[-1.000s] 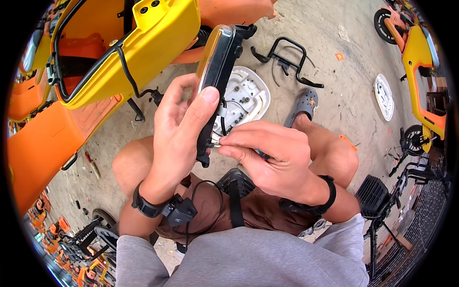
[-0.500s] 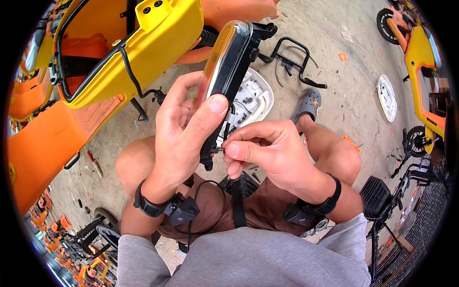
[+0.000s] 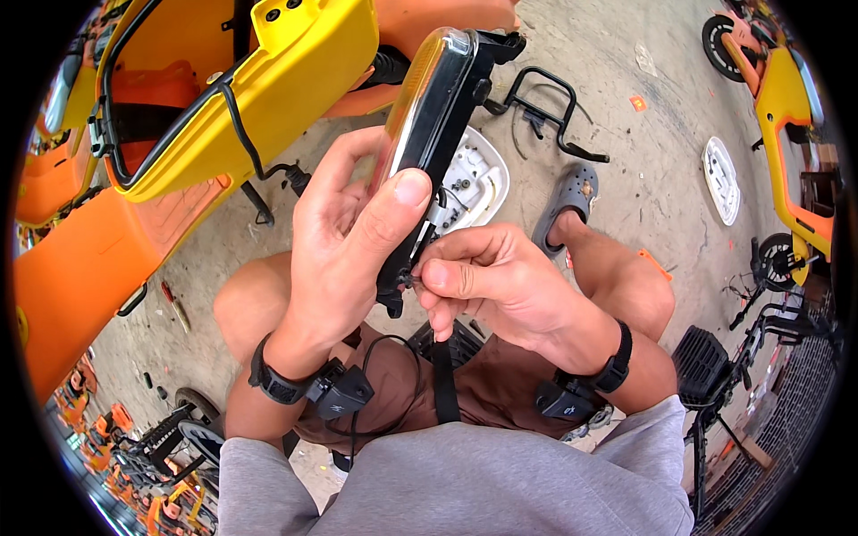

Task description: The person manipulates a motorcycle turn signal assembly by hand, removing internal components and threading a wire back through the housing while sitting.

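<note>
My left hand point(image 3: 350, 223) grips a long vehicle light point(image 3: 444, 112) with a clear, amber and red lens and a black housing. It is tilted, its upper end leaning away to the right. The thumb presses on the black back edge while the fingers wrap round the lens side. At the light's lower end, my right hand point(image 3: 487, 281) pinches with thumb and forefinger beside a small black fitting point(image 3: 405, 278). Whatever lies between those fingertips is too small to make out. Behind the light, a white tray-like shell point(image 3: 493, 183) with screws and small parts rests on the floor.
To the left stands a yellow body panel point(image 3: 295, 98) beside an orange scooter body point(image 3: 98, 277). A black tubular bracket point(image 3: 572, 116) and a second white shell point(image 3: 720, 181) lie on the concrete. Scooters point(image 3: 786, 134) line the right side; a screwdriver point(image 3: 175, 305) lies at left.
The light has shifted slightly up and away, with its lower end still between my hands. My right fingertips have moved a little closer to the housing. My left grip stays the same.
</note>
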Demonstrator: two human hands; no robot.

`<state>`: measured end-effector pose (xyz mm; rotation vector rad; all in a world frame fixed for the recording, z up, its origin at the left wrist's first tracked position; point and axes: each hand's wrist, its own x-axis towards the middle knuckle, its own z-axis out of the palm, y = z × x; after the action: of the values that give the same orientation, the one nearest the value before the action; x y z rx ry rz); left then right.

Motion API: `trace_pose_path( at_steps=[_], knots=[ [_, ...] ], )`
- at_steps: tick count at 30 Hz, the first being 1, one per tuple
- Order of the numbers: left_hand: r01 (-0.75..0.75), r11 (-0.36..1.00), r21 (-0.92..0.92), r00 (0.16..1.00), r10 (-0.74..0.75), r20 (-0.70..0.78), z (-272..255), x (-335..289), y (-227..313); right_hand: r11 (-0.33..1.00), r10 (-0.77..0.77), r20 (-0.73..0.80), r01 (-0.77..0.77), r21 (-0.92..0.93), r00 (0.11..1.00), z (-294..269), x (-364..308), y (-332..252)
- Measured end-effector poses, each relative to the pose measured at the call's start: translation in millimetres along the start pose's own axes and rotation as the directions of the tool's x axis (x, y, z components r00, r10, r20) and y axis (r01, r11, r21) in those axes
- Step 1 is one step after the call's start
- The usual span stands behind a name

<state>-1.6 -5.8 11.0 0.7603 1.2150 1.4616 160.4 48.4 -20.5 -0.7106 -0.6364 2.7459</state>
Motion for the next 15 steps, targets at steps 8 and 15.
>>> trace_pose_path(
  at_steps=[8, 15],
  knots=[
    [0.020, 0.999, -0.029, 1.000, -0.021, -0.014, -0.1, -0.6, 2.7, 0.999, -0.031, 0.046, 0.031, 0.016, 0.998, -0.8, 2.9, 4.2],
    [0.018, 0.998, -0.062, 0.999, -0.020, -0.037, 1.9, 0.2, -5.8, 0.983, -0.077, 0.175, 0.104, -0.152, 0.982, 3.4, -0.4, -1.4]
  ],
)
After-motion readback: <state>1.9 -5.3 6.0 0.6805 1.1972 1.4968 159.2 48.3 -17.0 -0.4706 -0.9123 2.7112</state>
